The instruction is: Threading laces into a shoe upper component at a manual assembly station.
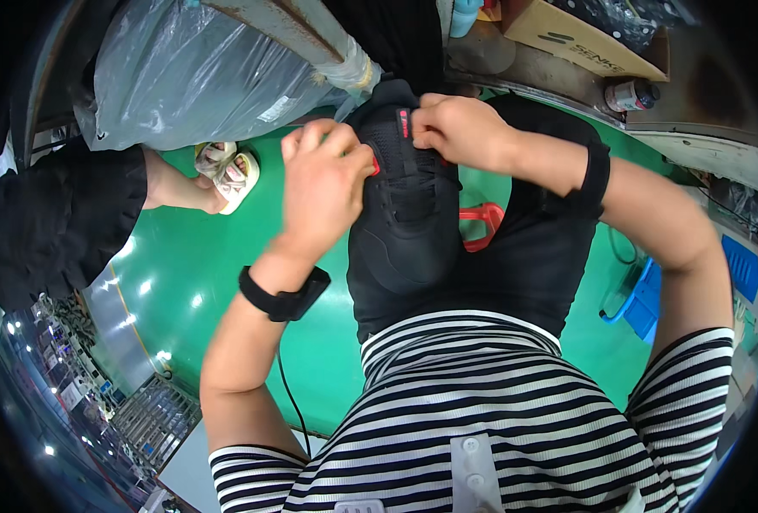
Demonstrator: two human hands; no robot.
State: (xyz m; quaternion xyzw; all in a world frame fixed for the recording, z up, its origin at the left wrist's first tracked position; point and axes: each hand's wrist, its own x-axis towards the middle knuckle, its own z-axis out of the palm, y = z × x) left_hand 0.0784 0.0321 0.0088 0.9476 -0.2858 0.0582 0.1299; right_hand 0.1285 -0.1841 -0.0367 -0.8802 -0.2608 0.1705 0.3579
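Below and all round black shoe, bright green floor. On near side of shoe, b/w striped top; under and R of shoe, black trousers. Beyond shoe to L, big clear plastic bag, w/ rusty metal post slanting down twd shoe. Well L of shoe, another person's dark garment. Beyond shoe to R, workbench w/ cardboard box. Shoe itself: laid across L thigh, toe twd striped top, tongue end away, btwn both hands, so grip falls on tongue end, not toe. At L edge of shoe, L hand: fingers curled in, thumb side against edge; can't tell if pinching or just pressing. At R edge, slightly farther out, R hand: thumb & fingertips pressed tog., pinching shoe's edge by tongue. L of shoe, on floor, other person's pale sandal. Just R of shoe, lower down, red frame, partly hidden. Far R of shoe, on bench, small dark-capped bottle. On shoe's tongue, red-marked label, nr R fingertips; at L thumb, tiny red patch, mostly covered.
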